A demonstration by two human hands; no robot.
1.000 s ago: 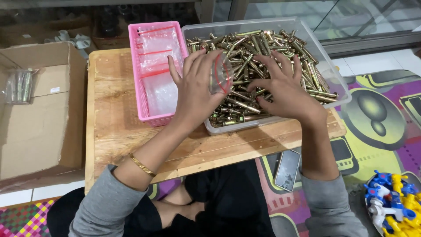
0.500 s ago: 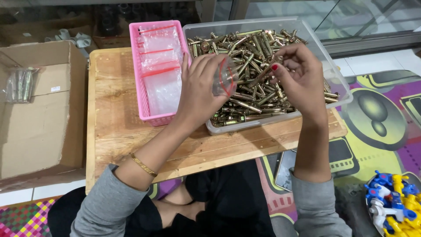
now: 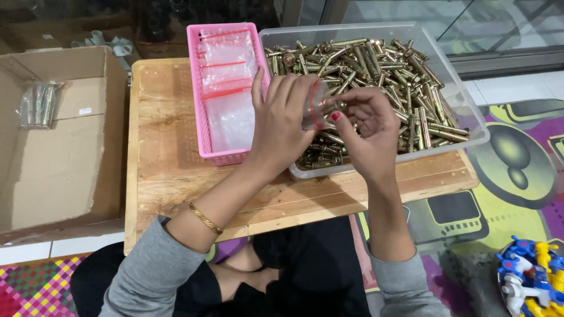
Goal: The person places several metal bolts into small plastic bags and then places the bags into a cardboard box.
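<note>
My left hand holds a small clear zip bag with a red strip, over the near left corner of a clear plastic tub. The tub is heaped with brass-coloured anchor bolts. My right hand pinches a bolt at the bag's mouth, fingers closed around it. Both hands meet above the tub. A pink slotted basket with several empty zip bags stands just left of the tub on the wooden board.
An open cardboard box sits left of the board, with a filled bag of bolts inside. A patterned mat lies to the right, and a blue-and-yellow toy at the bottom right. My legs are under the board's near edge.
Both hands lifted off the bolt pile and came together at the tub's near left side. The right hand picked up a bolt and brought it to the bag in the left hand.
</note>
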